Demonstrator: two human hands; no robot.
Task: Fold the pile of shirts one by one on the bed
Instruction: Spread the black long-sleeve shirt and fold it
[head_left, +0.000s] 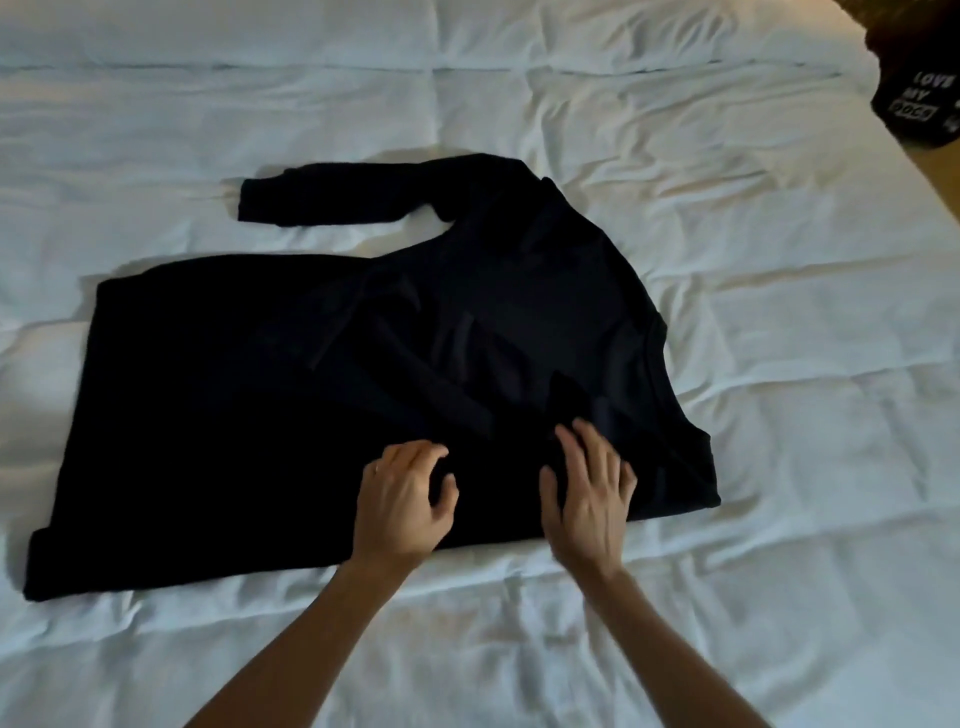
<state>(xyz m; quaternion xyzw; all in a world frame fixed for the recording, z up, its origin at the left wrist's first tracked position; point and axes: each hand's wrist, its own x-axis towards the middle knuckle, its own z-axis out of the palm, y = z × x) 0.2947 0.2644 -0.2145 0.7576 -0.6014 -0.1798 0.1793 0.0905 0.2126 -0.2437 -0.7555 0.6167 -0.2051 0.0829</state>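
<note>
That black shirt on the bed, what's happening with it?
A person is folding it. The black long-sleeved shirt lies spread on the white bed, one sleeve stretched out on the far side, the other apparently folded across the body. The left hand and the right hand are both over the near edge, fingers loosely bent. Another dark garment with white lettering waits at the far right corner.

one shirt (291, 395) — two hands — one bed (727, 260)
</note>
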